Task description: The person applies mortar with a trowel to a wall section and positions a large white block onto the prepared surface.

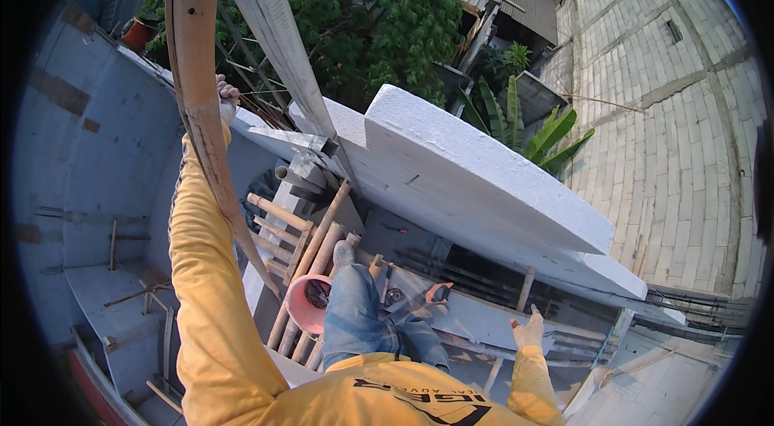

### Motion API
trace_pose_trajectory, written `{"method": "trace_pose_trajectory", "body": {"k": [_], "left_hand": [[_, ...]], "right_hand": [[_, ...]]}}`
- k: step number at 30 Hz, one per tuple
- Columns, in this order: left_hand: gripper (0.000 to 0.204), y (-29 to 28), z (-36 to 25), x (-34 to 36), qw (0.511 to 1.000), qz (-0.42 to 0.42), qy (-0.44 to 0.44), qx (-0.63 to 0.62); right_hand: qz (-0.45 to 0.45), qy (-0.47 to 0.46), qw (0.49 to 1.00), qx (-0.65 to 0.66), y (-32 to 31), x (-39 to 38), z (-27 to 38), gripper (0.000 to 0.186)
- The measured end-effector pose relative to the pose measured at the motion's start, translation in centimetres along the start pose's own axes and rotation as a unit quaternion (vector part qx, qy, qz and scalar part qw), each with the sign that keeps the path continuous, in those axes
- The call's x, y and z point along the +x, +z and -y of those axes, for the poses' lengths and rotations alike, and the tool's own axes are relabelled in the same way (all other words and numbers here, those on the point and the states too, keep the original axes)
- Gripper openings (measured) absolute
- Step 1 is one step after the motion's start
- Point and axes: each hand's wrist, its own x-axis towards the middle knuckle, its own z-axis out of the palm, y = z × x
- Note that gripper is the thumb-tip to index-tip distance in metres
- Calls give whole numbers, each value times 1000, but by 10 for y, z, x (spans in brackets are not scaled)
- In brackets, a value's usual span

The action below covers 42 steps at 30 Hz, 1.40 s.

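Note:
My left arm reaches up and forward, and my left hand (228, 92) is beside a long bamboo pole (196, 39), which partly hides it. Its fingers look curled, with a thin line running out beside them; what they hold cannot be made out. To the lower right is my right hand (529, 329), thumb and fingers apart, holding nothing. It is nearest to the wooden boards below the white block wall (451, 176). A large white block (492, 156) stands on top of that wall.
A pink bucket (300, 313) with dark contents is beside my leg on bamboo poles (325, 249). An orange and black tool (439, 292) lies near my foot. A metal beam (278, 31) slants ahead. Leafy trees (363, 23) and a tall block wall (685, 112) stand beyond.

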Motion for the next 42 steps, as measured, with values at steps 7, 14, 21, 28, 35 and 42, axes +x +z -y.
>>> {"method": "trace_pose_trajectory", "body": {"k": [7,14,21,28,35,42], "left_hand": [[30,5,1,4,999,-24,15,26],[32,4,7,11,998,-54,40,20],[30,-19,-3,17,997,-28,61,35],[18,-20,-21,-21,989,-40,24,139],[27,16,-17,-135,949,0,-45,312],[15,-7,5,-143,950,92,-173,242]], "right_hand": [[-12,-36,999,14,-4,-4,16,78],[-6,-17,999,28,0,-4,9,80],[6,-13,1000,22,-2,-6,14,79],[-16,-42,998,36,-8,-2,19,75],[124,-243,931,241,-45,-3,187,50],[200,-547,731,355,-61,-62,454,33]]}}
